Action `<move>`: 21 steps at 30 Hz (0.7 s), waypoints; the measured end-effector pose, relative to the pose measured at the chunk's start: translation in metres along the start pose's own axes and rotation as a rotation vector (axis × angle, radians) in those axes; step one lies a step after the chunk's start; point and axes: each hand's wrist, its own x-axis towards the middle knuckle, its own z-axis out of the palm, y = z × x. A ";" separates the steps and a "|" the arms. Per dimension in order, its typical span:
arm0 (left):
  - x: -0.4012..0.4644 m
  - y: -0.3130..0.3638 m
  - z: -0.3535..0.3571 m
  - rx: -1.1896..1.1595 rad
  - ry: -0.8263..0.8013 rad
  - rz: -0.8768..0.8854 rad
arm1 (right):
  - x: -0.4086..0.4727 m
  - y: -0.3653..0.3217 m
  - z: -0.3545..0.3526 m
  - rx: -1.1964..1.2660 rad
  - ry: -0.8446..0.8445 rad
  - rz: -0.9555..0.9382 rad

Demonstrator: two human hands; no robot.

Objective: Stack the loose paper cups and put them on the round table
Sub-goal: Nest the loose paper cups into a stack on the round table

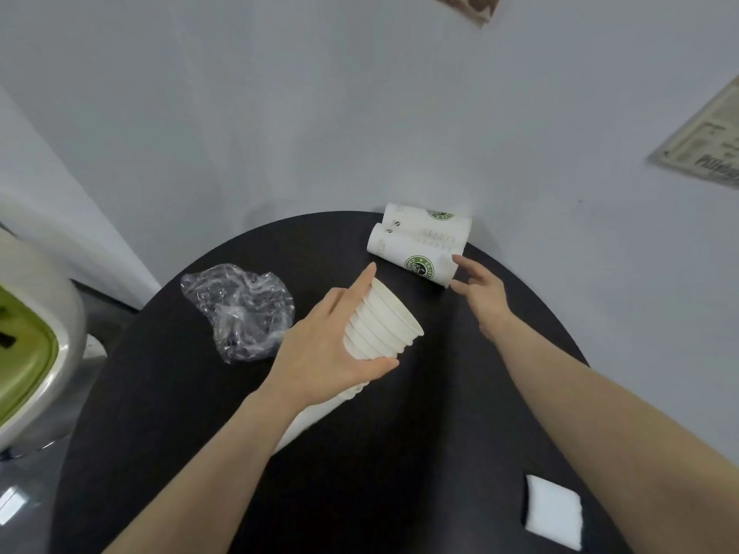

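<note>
Paper cups (pixel 382 325), nested in a tilted stack, are sitting in our left hand (pixel 332 345), thumb and fingers curling round the rims above the round table (pixel 160 413). We are reaching our right hand (pixel 480 291), fingers relaxed and holding nothing, toward two loose printed cups (pixel 416 245) lying on their sides near the wall (pixel 280 113). We are judging them light, thin-walled and easily crushed; gripping mid-wall looks safest. Crumpled plastic wrap (pixel 240 313) and a white napkin (pixel 554 511) are sharing the dark top.
</note>
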 end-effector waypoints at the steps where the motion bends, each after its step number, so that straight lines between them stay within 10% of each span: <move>1: -0.001 -0.001 -0.001 -0.005 0.006 -0.005 | 0.007 0.002 0.002 0.016 -0.001 0.014; 21: -0.018 0.002 0.004 0.079 -0.059 0.014 | -0.023 0.000 -0.011 0.170 -0.034 -0.013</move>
